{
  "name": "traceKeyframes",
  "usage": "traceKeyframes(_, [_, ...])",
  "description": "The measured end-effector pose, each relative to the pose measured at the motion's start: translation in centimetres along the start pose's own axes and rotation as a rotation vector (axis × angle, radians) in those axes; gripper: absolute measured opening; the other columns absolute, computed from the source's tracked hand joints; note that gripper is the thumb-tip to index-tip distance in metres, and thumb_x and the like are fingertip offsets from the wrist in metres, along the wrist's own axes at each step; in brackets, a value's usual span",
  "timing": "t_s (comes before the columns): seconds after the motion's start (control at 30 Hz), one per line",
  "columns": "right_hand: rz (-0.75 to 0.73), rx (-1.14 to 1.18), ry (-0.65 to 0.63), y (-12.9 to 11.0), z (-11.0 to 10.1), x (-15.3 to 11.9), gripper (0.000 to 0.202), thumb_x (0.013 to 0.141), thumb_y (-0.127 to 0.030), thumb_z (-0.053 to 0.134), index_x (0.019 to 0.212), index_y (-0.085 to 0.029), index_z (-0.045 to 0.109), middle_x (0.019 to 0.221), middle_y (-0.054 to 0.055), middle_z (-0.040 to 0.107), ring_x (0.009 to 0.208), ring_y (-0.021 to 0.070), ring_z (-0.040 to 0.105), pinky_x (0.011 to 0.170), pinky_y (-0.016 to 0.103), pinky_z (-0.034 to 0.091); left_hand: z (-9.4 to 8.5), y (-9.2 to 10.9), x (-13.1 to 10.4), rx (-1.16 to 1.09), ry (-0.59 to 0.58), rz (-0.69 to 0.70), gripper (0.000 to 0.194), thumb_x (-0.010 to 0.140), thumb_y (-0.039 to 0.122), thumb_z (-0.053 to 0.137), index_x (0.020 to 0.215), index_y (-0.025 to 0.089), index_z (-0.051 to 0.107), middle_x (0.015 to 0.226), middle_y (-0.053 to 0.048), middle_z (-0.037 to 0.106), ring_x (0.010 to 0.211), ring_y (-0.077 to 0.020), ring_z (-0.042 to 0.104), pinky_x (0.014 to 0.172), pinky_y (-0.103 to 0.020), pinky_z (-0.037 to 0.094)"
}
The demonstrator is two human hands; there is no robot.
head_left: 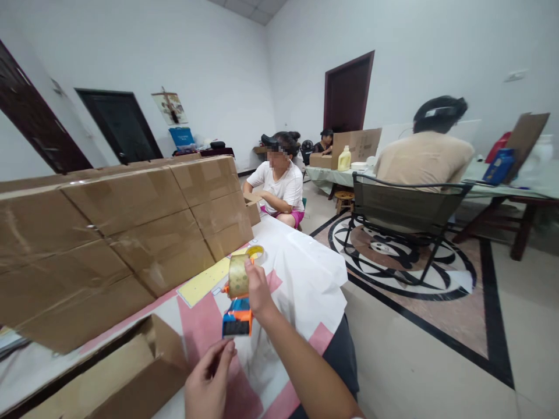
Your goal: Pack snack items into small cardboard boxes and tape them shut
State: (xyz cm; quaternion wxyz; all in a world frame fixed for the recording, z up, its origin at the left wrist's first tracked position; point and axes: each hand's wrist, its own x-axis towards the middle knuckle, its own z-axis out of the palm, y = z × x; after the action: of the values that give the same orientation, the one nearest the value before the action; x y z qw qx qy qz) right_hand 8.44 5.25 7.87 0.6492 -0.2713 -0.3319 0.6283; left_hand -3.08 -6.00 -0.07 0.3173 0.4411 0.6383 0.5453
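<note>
My right hand (262, 294) is wrapped round an orange and blue tape dispenser (237, 322), lifted over the table. A thick roll of clear yellowish tape (238, 276) sits on it. Just below the dispenser's dark front end, my left hand (208, 381) has its thumb and forefinger pinched together; what lies between them, if anything, is too small to make out. To the left of that hand, at the lower left, lies a cardboard box (144, 378) with its top side open. Behind the dispenser, another tape roll (255, 252) rests on the table.
Stacked cardboard boxes (152, 227) form a wall along the table's far left side. The table (305, 256) has a white and pink cover with a yellow sheet (205, 282) on it. A person in white (279, 189) sits beyond; another sits in a chair (406, 203) at right.
</note>
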Motion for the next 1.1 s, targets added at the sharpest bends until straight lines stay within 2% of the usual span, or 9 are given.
traceKeyframes(0.1, [-0.032,-0.019,0.013,0.1,0.0,0.1,0.055,0.078,-0.071,0.066,0.071,-0.017,0.056,0.057,0.001,0.061,0.051,0.0142,0.062,0.050,0.024,0.051,-0.3,-0.4,0.2,0.009,-0.020,-0.001,0.065,0.054,0.075,0.079,0.082,0.017,0.080,0.087,-0.012,0.079,0.086,-0.0307,0.074,0.079,-0.035,0.061])
traceKeyframes(0.27, [-0.007,0.011,-0.038,-0.1,0.3,-0.1,0.058,0.076,-0.074,0.064,0.069,-0.017,0.056,0.054,0.003,0.061,0.051,0.0181,0.066,0.052,0.028,0.056,-0.5,-1.1,0.6,-0.007,-0.018,-0.014,0.065,0.052,0.074,0.080,0.079,0.015,0.080,0.084,-0.013,0.078,0.082,-0.0308,0.074,0.076,-0.035,0.061])
traceKeyframes(0.5, [0.052,0.054,-0.071,-0.1,0.5,-0.1,0.064,0.073,-0.079,0.063,0.076,-0.016,0.059,0.050,0.003,0.060,0.049,0.0204,0.067,0.050,0.030,0.056,-0.3,-1.7,0.9,-0.041,-0.008,0.025,0.062,0.053,0.073,0.081,0.074,0.015,0.078,0.077,-0.011,0.076,0.075,-0.0264,0.071,0.071,-0.030,0.059])
traceKeyframes(0.77, [0.121,0.060,-0.081,0.4,0.2,0.3,0.066,0.072,-0.083,0.060,0.075,-0.016,0.057,0.050,0.002,0.060,0.046,0.0185,0.064,0.049,0.030,0.055,-0.3,-1.2,0.3,-0.042,-0.016,0.063,0.057,0.057,0.070,0.081,0.073,0.016,0.078,0.077,-0.010,0.075,0.075,-0.0254,0.070,0.070,-0.028,0.058])
traceKeyframes(0.93, [0.204,0.076,-0.076,0.1,0.3,0.3,0.063,0.080,-0.081,0.055,0.076,-0.018,0.055,0.050,0.002,0.059,0.045,0.0174,0.062,0.046,0.028,0.053,-0.4,-0.3,-0.1,-0.042,-0.004,0.045,0.061,0.053,0.073,0.081,0.072,0.015,0.078,0.077,-0.011,0.076,0.076,-0.0274,0.071,0.071,-0.030,0.059])
traceKeyframes(1.1, [0.214,0.111,-0.068,0.3,0.4,0.3,0.060,0.086,-0.076,0.052,0.078,-0.016,0.058,0.048,0.000,0.056,0.044,0.0168,0.060,0.048,0.029,0.054,-0.6,0.4,-0.2,-0.054,-0.008,0.056,0.063,0.048,0.075,0.082,0.070,0.015,0.079,0.077,-0.012,0.076,0.074,-0.0267,0.070,0.069,-0.030,0.059])
